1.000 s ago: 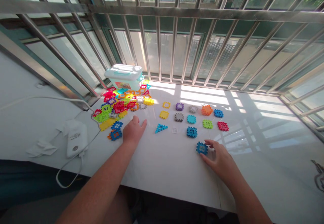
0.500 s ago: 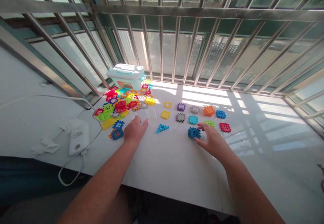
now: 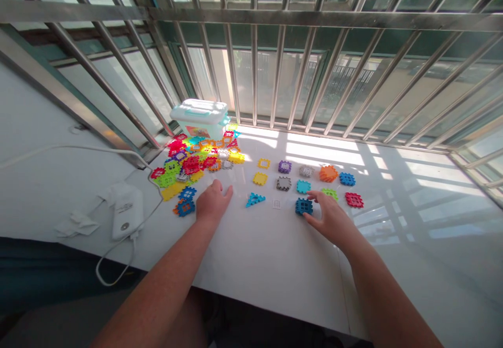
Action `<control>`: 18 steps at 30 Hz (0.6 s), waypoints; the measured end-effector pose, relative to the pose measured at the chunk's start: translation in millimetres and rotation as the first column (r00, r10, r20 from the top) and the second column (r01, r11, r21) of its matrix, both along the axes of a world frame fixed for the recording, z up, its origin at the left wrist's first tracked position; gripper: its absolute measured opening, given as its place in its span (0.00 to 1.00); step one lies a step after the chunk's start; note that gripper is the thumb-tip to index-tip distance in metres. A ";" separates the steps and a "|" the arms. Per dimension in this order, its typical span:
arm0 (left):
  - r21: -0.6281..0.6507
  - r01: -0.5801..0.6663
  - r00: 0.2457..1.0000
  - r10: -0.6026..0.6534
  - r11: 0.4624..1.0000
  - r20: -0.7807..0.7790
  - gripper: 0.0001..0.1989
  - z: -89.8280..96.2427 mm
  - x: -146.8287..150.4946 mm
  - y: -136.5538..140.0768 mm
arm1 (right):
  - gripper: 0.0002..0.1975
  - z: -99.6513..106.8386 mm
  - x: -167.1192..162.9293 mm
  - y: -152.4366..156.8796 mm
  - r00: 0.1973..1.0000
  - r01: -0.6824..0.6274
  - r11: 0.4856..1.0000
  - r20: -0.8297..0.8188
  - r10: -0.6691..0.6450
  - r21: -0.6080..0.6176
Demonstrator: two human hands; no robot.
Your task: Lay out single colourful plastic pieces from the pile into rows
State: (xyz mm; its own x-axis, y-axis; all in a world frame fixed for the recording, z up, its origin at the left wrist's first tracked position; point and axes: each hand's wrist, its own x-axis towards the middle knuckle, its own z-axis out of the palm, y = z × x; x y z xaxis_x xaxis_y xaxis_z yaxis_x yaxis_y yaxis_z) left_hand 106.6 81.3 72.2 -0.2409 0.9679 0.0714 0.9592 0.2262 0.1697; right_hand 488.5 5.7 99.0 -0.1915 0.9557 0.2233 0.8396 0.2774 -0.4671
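Note:
My right hand is beside a stack of dark blue square window-cut building pieces. Its thumb and index finger are apart at the stack's right edge; whether they touch it I cannot tell. My left hand rests on the table with its thumb spread from the fingers, and no piece shows in it. Left of it lie a blue window piece and a darker blue one over orange. A blue triangle piece and a small white lattice piece lie between the hands.
Sorted pieces lie beyond my right hand, among them orange, red, purple and yellow. A mixed heap sits before a lidded box. A white power bank with a cable is at left. Metal bars border the table.
The view has shifted slightly, so everything appears a little further right. Both hands keep nearly the same pose, and the pieces stay in their places.

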 end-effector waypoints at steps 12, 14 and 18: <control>0.024 0.008 1.000 -0.008 1.000 -0.015 0.15 -0.7 1.1 0.2 | 0.25 3.0 -5.4 -11.4 0.999 -0.026 0.996 0.038 0.023 0.084; 0.026 0.016 1.000 -0.016 1.000 -0.019 0.15 -0.4 1.3 -0.3 | 0.22 6.6 -20.0 -20.3 1.000 -0.029 0.992 0.011 0.028 0.125; 0.011 0.029 0.999 -0.029 1.000 -0.025 0.15 1.2 2.0 -0.6 | 0.13 19.5 -71.7 -34.2 0.990 -0.098 0.983 -0.090 0.113 0.156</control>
